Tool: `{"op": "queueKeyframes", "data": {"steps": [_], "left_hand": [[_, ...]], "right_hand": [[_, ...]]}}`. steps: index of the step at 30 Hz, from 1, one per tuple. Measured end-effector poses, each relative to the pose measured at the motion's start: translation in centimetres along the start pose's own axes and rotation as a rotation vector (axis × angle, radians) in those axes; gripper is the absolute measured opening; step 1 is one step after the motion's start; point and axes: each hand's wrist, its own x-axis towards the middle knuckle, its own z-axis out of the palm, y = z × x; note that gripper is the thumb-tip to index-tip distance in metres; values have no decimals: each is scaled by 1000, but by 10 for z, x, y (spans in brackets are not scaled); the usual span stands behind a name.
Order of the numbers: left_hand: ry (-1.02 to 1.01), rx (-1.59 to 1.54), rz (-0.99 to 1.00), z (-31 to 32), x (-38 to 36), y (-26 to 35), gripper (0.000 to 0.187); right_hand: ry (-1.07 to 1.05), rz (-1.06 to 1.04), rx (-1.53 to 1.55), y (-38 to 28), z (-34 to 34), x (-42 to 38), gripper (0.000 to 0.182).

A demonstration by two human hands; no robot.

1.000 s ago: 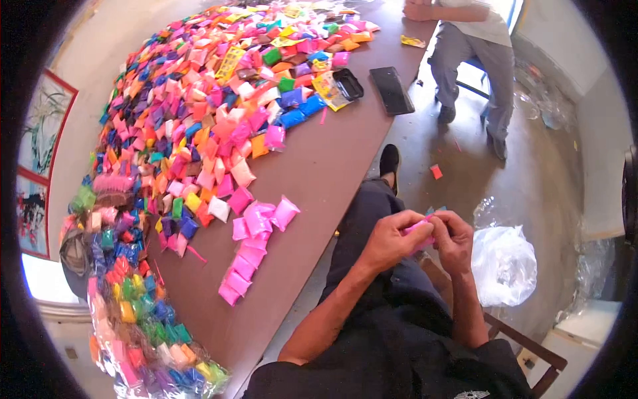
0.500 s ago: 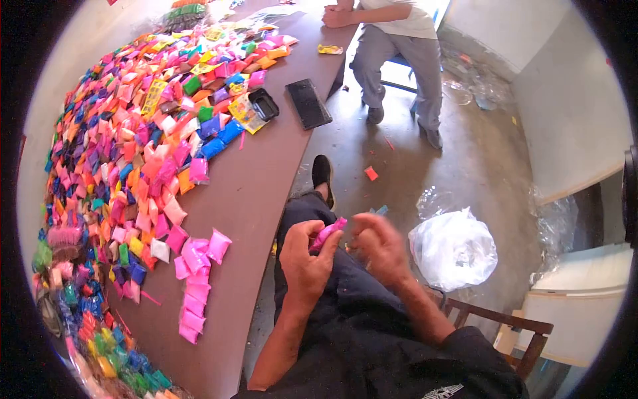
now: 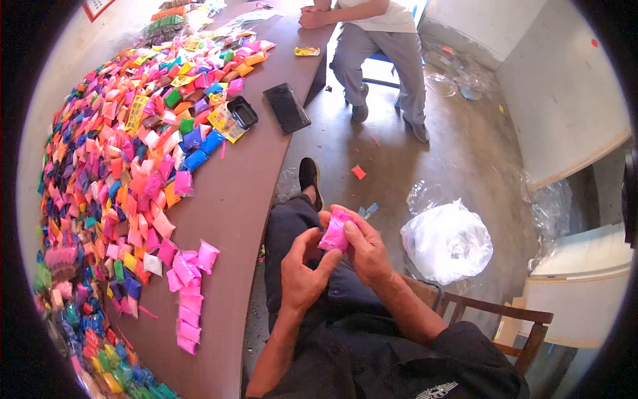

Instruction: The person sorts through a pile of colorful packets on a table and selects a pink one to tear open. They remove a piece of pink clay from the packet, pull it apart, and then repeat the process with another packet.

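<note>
A small bright pink packet (image 3: 336, 230) is held up over my lap, its wrapper shiny and creased. My right hand (image 3: 369, 256) grips it from the right, thumb pressed on its face and fingers behind. From the lower left, my left hand (image 3: 304, 269) has thumb and forefinger at the packet's lower edge. On the table to the left lies a row of similar pink packets (image 3: 190, 300), running down from a small cluster.
A large heap of colourful packets (image 3: 126, 179) covers much of the brown table (image 3: 229, 226). A black tablet-like slab (image 3: 286, 108) and a black tray (image 3: 242, 113) lie nearby. Another person (image 3: 382, 60) sits beyond. A white plastic bag (image 3: 446, 243) stands on the floor.
My right hand, blurred and apart from the packet before, has come in and now grips it. The packet shows more of its broad face. The view has shifted slightly.
</note>
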Motion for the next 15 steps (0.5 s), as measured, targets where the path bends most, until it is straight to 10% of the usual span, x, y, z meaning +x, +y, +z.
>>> {"op": "queueKeyframes", "data": {"steps": [15], "left_hand": [[-89,-427,-221,5,3,-8,23]], "right_hand": [[54,119,192,5,5,-1,42]]}}
